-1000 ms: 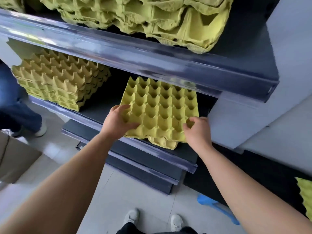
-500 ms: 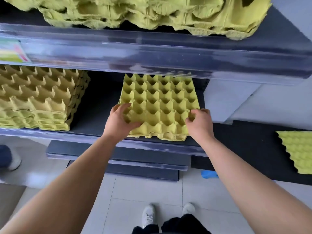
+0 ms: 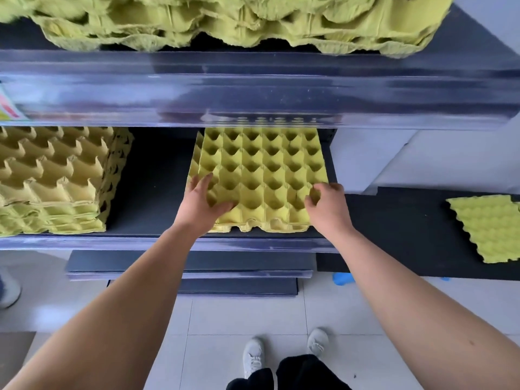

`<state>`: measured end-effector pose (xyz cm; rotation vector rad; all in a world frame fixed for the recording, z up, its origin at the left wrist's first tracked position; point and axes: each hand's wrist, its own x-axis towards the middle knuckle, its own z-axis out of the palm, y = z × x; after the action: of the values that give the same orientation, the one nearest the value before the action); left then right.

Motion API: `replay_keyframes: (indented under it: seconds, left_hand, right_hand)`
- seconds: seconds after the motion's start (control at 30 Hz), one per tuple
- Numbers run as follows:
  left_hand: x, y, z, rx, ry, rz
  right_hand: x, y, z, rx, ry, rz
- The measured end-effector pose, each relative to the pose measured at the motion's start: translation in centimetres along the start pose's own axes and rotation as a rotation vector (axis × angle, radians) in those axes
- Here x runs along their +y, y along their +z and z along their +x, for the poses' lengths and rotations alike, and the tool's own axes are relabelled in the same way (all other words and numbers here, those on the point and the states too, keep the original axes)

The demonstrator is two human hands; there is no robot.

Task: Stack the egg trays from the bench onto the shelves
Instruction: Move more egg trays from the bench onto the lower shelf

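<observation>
A yellow-green egg tray (image 3: 261, 170) lies flat on the middle shelf (image 3: 157, 187), its cups facing up, on top of another tray whose edge shows at the left. My left hand (image 3: 204, 205) grips its front left corner, thumb in a cup. My right hand (image 3: 326, 206) grips the front right corner with curled fingers. To the right, one more egg tray (image 3: 486, 226) rests upside down on the black bench (image 3: 399, 232).
A tall stack of egg trays (image 3: 53, 178) fills the left of the middle shelf. More trays (image 3: 225, 21) crowd the top shelf above its grey front rail (image 3: 253, 88). Lower shelves jut out below. My shoes (image 3: 284, 353) stand on the tiled floor.
The tray has slid further back onto the middle shelf with both hands on its front corners. My view has turned to face the shelf squarely, bringing the bench tray into sight.
</observation>
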<state>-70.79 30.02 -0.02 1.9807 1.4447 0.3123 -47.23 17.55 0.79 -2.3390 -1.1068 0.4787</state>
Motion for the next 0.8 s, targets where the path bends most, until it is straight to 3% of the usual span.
replay_keyframes:
  seconds: [0.13,0.23,0.47,0.8]
  left_hand:
    - [1.2,0.0,-1.0,0.106,0.015,0.170]
    - [4.1,0.3,-2.6,0.184,0.147,0.290]
    - [13.2,5.0,-5.9,0.119,0.454,0.382]
    - [30.6,20.7,-10.2,-0.020,0.755,0.406]
  right_hand:
    - [0.1,-1.1,-0.7,0.004,-0.066,-0.085]
    - [0.5,-2.9,-1.6,0.050,-0.168,-0.139]
    - [6.2,-9.2,-4.3,0.197,-0.268,-0.252]
    - [25.2,-21.9,-8.3,0.347,-0.060,-0.266]
